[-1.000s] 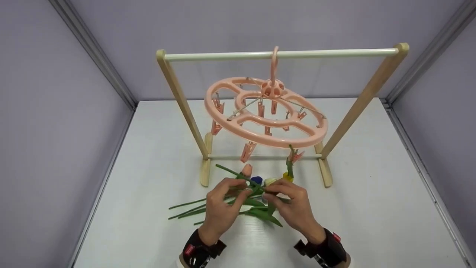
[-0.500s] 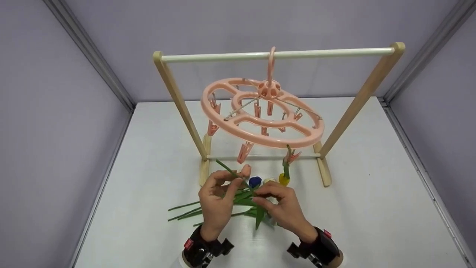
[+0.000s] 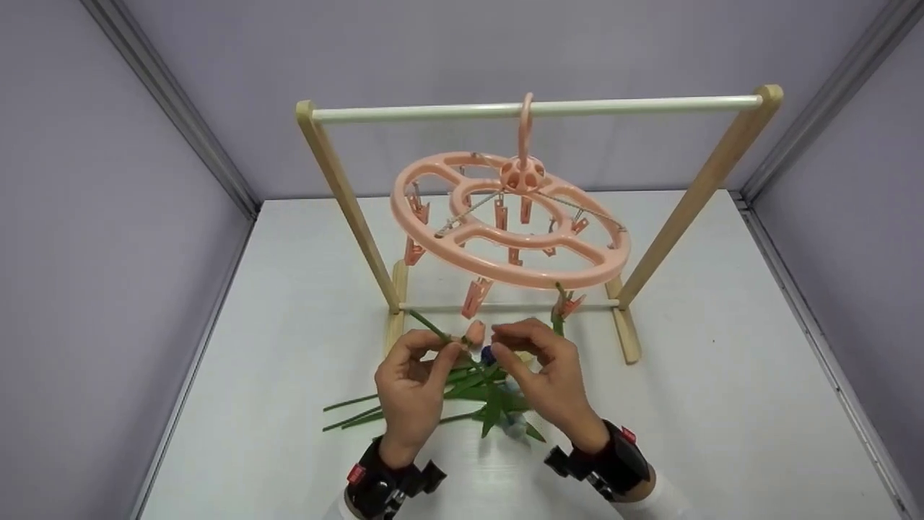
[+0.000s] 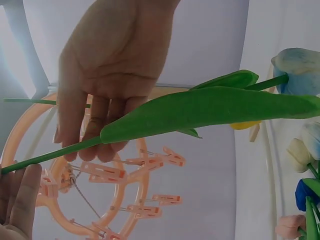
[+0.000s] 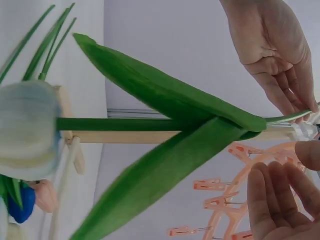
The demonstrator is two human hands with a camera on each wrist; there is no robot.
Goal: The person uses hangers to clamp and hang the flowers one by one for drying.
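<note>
At centre-bottom of the head view, my left hand (image 3: 408,383) pinches the green stem (image 3: 433,328) of an artificial tulip (image 5: 27,130), fingers curled round it. My right hand (image 3: 545,375) sits just right of it, fingers bent near the stem; I cannot tell whether it grips. The pink peg hanger (image 3: 509,231) hangs from the wooden rack (image 3: 339,180) above. More tulips (image 3: 404,408) lie on the table (image 3: 722,404).

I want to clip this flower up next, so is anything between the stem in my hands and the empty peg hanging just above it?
Nothing visible: the stem, pinched by the left hand, has open air up to the peg.
</note>
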